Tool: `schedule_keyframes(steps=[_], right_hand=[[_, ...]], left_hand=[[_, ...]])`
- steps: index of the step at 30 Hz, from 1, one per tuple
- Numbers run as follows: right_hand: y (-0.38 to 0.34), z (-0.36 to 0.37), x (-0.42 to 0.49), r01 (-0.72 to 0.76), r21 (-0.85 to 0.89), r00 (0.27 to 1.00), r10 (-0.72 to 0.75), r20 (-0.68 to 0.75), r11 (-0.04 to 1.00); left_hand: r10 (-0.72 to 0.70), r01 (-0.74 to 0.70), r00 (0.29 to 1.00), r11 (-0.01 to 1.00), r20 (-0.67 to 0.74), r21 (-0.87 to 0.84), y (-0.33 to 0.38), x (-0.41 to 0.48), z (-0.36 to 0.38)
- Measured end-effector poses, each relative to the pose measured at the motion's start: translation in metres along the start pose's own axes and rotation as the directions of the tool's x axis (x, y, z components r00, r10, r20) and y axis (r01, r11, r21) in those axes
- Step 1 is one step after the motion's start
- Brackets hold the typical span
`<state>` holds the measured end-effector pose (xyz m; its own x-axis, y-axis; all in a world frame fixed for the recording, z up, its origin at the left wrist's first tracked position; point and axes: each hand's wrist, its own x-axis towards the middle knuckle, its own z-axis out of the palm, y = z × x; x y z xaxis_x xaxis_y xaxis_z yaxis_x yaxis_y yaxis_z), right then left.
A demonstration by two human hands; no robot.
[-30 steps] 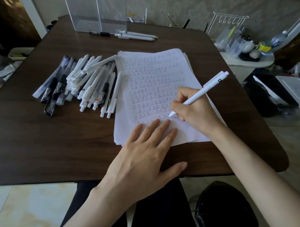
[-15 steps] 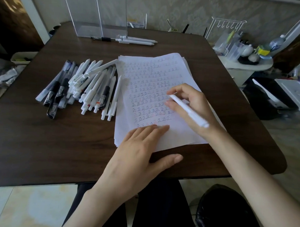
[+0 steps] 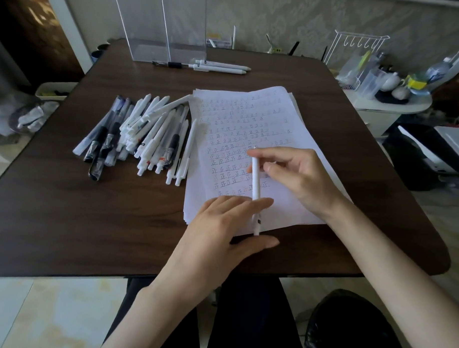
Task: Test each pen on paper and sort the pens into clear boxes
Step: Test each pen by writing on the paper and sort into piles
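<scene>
Down at the near edge, dark trousers under the table [image 3: 65, 220], with a black bag [image 3: 353, 326] on the floor to the right. Up onto the tabletop now, and the left hand [image 3: 221, 230] lies flat with its fingers straight and together and the thumb spread wide. The fingers rest on the near edge of the paper [image 3: 290, 124] and the thumb lies over the table's edge.

Just beyond it, the right hand [image 3: 298, 179] hovers over the sheet, pinching the white pen [image 3: 255, 180] between thumb and fingertips. The pen points almost straight away from the person, tip at the far end. Its near end shows in the gap between the left forefinger and thumb. That forefinger crosses the barrel; whether it touches, I cannot tell.

The paper is a small stack, the top sheet covered in rows of written marks, dark and reddish.

To its left lies the pile of pens [image 3: 146, 134], white barrels and clear ones with black grips, touching the sheet's left edge.

At the far edge, three more pens [image 3: 216, 67] lie end to end just in front of the tall clear boxes [image 3: 163, 23]. Off right, a cluttered side table [image 3: 387, 106] stands with a white wire rack on it.
</scene>
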<state>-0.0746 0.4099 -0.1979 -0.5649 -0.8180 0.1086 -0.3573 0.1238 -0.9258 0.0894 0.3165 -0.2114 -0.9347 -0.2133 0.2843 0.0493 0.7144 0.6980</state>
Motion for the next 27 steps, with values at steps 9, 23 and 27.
schedule_keyframes(steps=[9, 23, 27], right_hand=[[-0.035, 0.003, 0.069, 0.167, -0.096, 0.985, -0.169, -0.017, 0.981], [0.019, 0.006, 0.246, -0.007, -0.742, 0.994, -0.073, -0.076, 0.670], [0.027, 0.014, 0.275, -0.003, -0.817, 0.991, -0.108, -0.080, 0.577]], left_hand=[[-0.087, 0.083, 0.996, 0.972, 0.009, 0.220, -0.032, 0.064, -0.071], [-0.319, 0.429, 0.898, 0.781, -0.302, 0.453, -0.121, 0.098, -0.104], [-0.311, 0.423, 0.902, 0.776, -0.299, 0.469, -0.123, 0.098, -0.102]])
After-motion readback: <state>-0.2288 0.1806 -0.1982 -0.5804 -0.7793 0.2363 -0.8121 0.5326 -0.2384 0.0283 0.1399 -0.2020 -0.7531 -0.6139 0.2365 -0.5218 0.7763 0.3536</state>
